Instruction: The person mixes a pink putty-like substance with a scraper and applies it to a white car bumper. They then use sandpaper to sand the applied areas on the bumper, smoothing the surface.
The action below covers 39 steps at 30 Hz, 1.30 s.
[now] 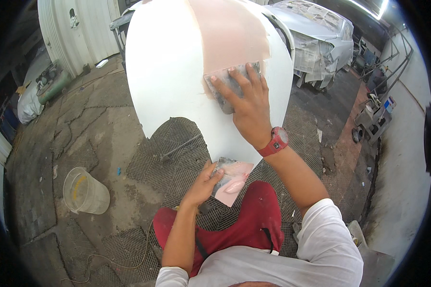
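A white car body panel (165, 62) curves up in front of me, with a broad band of pink body filler (232, 36) down its right part. At the lower end of that band, my right hand (253, 112) presses a grey, stained putty spreader (223, 99) against the panel, fingers spread over its back. Below the panel's near tip, my left hand (201, 185) grips a flat mixing plate (223, 197) by its left edge, thumb on top. A thick lump of pink filler (233, 186) lies on the plate, and grey smears mark its far side.
A cloudy plastic bucket (87, 191) stands on the floor at left. Behind it lies a green cylinder (55, 86). At the back right is a silver car (316, 28) partly masked with paper. A cable (112, 259) runs along the floor mats near my left side.
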{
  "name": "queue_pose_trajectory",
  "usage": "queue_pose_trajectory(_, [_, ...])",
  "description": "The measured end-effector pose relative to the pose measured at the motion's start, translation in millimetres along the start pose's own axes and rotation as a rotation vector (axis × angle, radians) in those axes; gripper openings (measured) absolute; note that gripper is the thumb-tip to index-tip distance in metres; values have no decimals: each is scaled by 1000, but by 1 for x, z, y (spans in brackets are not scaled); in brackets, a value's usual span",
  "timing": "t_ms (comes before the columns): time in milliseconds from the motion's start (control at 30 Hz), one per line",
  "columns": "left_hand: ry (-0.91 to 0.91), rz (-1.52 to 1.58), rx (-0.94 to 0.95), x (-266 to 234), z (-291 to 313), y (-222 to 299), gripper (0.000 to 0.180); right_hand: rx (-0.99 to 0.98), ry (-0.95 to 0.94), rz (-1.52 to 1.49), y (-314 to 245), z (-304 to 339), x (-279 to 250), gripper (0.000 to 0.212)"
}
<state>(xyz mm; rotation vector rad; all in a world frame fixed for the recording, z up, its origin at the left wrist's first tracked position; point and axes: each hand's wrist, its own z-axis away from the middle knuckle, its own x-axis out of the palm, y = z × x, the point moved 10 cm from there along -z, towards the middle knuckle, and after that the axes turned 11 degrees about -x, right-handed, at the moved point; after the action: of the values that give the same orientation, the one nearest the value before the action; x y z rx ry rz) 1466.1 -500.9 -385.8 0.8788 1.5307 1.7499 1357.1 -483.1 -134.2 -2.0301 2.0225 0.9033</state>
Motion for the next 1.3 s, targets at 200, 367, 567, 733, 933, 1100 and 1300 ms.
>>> queue_pose_trajectory(200, [0,-31,20,2,2,10,45,-4,-47,15,-7,25,8,81])
queue_pose_trajectory(367, [40,48,-1,-6,-7,-9,46,-42,-186,-3,-21,52,3,79])
queue_pose_trajectory(567, [60,84,-39,-20,-9,-12,48,-43,273,-200,47,-55,-91,69])
queue_pose_trajectory(733, [104,23,-45,-17,-7,-4,47,5,-116,-335,134,-214,-42,54])
queue_pose_trajectory(933, [101,7,-19,-21,-17,-13,47,11,-465,-295,155,-281,28,38])
queue_pose_trajectory(1100, [34,24,-10,-6,-23,-7,47,-67,-422,-134,193,-292,67,39])
queue_pose_trajectory(1300, [137,-31,-19,-27,-25,-24,47,-89,-584,-283,124,-275,26,52])
